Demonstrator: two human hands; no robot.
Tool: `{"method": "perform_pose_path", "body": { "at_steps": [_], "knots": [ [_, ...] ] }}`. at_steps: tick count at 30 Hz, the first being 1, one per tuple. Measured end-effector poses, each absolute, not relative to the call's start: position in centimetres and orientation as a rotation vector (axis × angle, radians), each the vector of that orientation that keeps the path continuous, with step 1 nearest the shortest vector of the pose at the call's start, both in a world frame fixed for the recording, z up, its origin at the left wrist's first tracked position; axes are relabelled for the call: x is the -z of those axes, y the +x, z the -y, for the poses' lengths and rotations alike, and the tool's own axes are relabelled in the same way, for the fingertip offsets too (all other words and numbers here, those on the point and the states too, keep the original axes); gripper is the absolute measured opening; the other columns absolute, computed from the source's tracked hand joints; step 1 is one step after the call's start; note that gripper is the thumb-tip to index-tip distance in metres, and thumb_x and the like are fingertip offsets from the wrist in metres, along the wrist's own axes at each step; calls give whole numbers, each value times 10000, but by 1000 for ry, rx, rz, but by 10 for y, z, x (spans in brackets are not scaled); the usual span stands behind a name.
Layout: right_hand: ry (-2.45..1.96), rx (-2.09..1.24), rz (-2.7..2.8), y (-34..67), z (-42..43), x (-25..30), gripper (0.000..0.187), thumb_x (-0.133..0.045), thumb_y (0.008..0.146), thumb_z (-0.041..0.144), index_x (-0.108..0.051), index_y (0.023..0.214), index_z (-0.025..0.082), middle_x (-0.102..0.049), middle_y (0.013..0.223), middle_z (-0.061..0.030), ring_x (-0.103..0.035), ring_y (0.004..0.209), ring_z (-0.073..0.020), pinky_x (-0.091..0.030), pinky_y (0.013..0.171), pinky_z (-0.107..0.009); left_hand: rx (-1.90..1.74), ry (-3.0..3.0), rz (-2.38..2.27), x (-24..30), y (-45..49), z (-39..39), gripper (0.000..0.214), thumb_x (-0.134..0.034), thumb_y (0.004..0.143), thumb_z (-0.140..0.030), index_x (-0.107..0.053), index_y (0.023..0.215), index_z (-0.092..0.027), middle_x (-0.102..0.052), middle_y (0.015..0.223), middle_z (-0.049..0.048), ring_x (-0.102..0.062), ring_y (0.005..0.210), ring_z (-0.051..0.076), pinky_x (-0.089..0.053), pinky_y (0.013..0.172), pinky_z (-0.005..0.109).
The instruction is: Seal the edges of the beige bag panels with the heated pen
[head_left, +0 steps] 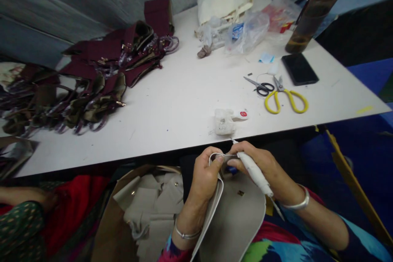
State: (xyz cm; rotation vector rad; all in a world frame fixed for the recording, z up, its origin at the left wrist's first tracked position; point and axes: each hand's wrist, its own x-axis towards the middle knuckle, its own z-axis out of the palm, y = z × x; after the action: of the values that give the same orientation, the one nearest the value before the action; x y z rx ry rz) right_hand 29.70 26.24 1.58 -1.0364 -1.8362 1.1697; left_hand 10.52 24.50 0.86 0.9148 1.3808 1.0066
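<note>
My left hand (205, 174) is closed, pinching the top edge of a grey leather bag flap (236, 221) that rests on my lap below the table edge. My right hand (264, 163) is closed around a white pen-shaped tool (253, 170), whose tip points up toward the spot where my left fingers pinch the flap. A small metal clasp (240, 193) shows on the flap between my wrists. Both wrists wear silver bangles.
On the white table (184, 102) lie a small white packet (224, 122), yellow scissors (285, 98), small black snips (260, 86), a black phone (299, 68), a brown bottle (316, 8), plastic bags (245, 28) and a heap of maroon bags (92, 73). A cardboard box of grey pieces (150, 208) sits at my left. Another person's arm (21, 204) is at the far left.
</note>
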Motion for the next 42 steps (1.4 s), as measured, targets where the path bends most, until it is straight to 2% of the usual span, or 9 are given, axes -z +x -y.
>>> {"method": "perform_pose_path", "body": {
  "at_steps": [3, 12, 16, 20, 22, 25, 30, 35, 42],
  "knots": [
    [-1102, -1181, 1814, 287, -256, -17, 149, -661, 995, 336, -602, 1082, 229, -661, 846, 5, -610, 692, -140, -469, 633, -248, -1000, 1047, -1477, -18, 105, -242, 115, -723, 854, -301, -701, 838, -190, -616, 738, -10, -517, 694, 155, -408, 671, 256],
    [-1142, -1156, 1729, 280, -250, -21, 148, -652, 999, 361, -624, 1065, 231, -708, 874, -10, -655, 732, -159, -508, 647, -251, -995, 1079, -1456, -29, 102, -239, 107, -749, 824, -262, -692, 821, -172, -627, 738, -11, -527, 696, 142, -425, 677, 247],
    [-1203, -971, 1601, 281, -247, -38, 181, -687, 978, 403, -666, 1079, 254, -769, 1023, -45, -730, 853, -204, -568, 726, -295, -1224, 854, -1437, -44, 62, -244, 211, -820, 766, -327, -695, 839, -174, -594, 693, -23, -502, 629, 123, -408, 613, 235],
    [-1300, -852, 1423, 289, -247, -54, 213, -685, 970, 477, -682, 1039, 276, -784, 1036, -61, -752, 972, -282, -578, 907, -440, -1535, 660, -1469, -77, -14, -237, 370, -913, 665, -343, -695, 918, -183, -661, 784, 9, -584, 683, 148, -498, 676, 270],
    [-1233, -935, 1323, 288, -248, -54, 212, -695, 963, 481, -677, 1014, 276, -787, 1018, -68, -768, 906, -291, -598, 881, -469, -1677, 621, -1533, -91, -46, -225, 400, -915, 651, -340, -683, 934, -179, -678, 811, 18, -615, 706, 157, -526, 719, 296],
    [-1068, -1066, 1261, 278, -244, -48, 161, -697, 976, 420, -671, 1023, 269, -797, 955, -62, -777, 768, -250, -633, 740, -393, -1857, 559, -1651, -92, -64, -203, 413, -912, 638, -318, -678, 937, -156, -696, 822, 24, -628, 721, 156, -529, 743, 298],
    [-870, -1202, 1683, 262, -237, -37, 131, -645, 1021, 339, -685, 1104, 245, -786, 966, -41, -749, 714, -162, -589, 624, -251, -2047, 439, -1808, -56, -50, -182, 355, -875, 687, -278, -645, 935, -171, -659, 779, -38, -594, 705, 123, -494, 733, 257],
    [-547, -1061, 2053, 252, -231, -42, 171, -636, 1029, 281, -667, 1190, 234, -778, 1050, -57, -747, 896, -185, -570, 803, -293, -2170, 398, -1872, -43, -48, -182, 230, -784, 742, -220, -621, 894, -162, -598, 769, -59, -570, 719, 100, -471, 770, 247],
    [-419, -674, 2488, 224, -217, -48, 197, -607, 993, 196, -654, 1182, 224, -732, 917, -51, -652, 687, -182, -437, 577, -292, -2229, 387, -1936, -45, -55, -194, 257, -732, 687, -267, -594, 884, -178, -575, 805, -43, -565, 722, 108, -467, 763, 253]
  ]
}}
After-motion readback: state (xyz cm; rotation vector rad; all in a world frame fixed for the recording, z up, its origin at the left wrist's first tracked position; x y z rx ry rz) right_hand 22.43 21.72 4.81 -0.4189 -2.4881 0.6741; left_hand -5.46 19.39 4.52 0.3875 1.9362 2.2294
